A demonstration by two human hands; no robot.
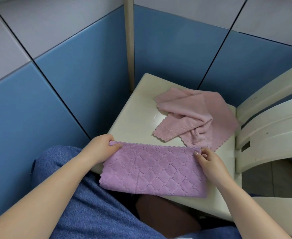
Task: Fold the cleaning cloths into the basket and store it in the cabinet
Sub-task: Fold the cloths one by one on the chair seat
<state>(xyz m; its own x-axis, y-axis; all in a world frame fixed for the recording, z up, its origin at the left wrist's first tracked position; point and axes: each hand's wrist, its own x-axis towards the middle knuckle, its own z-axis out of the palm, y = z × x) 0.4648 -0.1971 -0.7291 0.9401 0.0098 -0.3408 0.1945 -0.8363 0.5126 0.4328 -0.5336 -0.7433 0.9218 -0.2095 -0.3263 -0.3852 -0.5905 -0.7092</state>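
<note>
A purple quilted cleaning cloth (154,169) lies folded in half on the near part of a cream tabletop (135,116), its near edge hanging slightly over the table's front. My left hand (101,146) pinches its far left corner. My right hand (209,161) pinches its far right corner. A pink cleaning cloth (193,116) lies crumpled and unfolded further back on the same tabletop. No basket or cabinet is in view.
Blue partition panels (83,80) wall in the table on the left and behind. Cream curved shelf-like parts (269,125) stand to the right of the table. My lap in blue fabric (90,204) is below the table's front edge.
</note>
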